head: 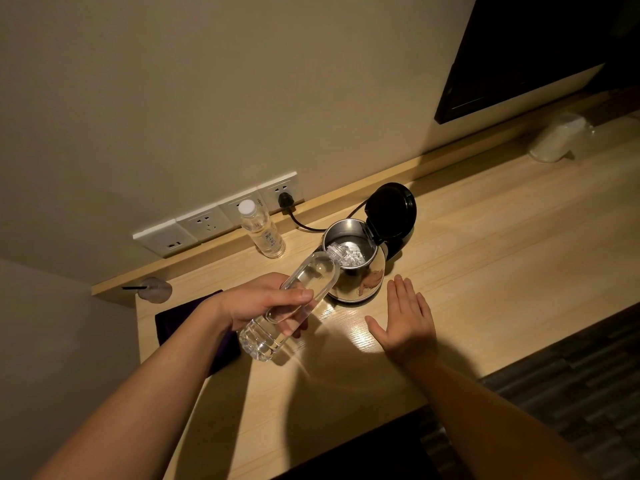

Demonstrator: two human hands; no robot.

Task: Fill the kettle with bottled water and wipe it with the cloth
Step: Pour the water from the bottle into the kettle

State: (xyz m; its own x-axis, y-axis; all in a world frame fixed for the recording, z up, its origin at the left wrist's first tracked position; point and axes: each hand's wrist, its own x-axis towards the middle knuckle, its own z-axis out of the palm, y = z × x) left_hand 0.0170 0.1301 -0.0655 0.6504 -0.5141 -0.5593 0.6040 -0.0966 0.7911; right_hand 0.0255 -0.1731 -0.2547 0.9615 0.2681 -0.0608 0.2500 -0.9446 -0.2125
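A steel kettle (360,282) stands on the wooden desk (485,258) with its black lid (391,211) flipped up. My left hand (263,301) grips a clear uncapped water bottle (294,306), tilted so its mouth is over the kettle's opening; water is splashing inside the kettle. My right hand (405,317) lies flat and open on the desk just in front and to the right of the kettle. A dark purple cloth (180,317) lies on the desk under my left forearm, partly hidden.
A second, capped water bottle (261,230) stands by the wall sockets (214,220). The kettle's black cord (301,223) is plugged in. An overturned glass (156,289) sits at the far left. A white wrapped object (557,136) lies far right under a dark screen (540,53).
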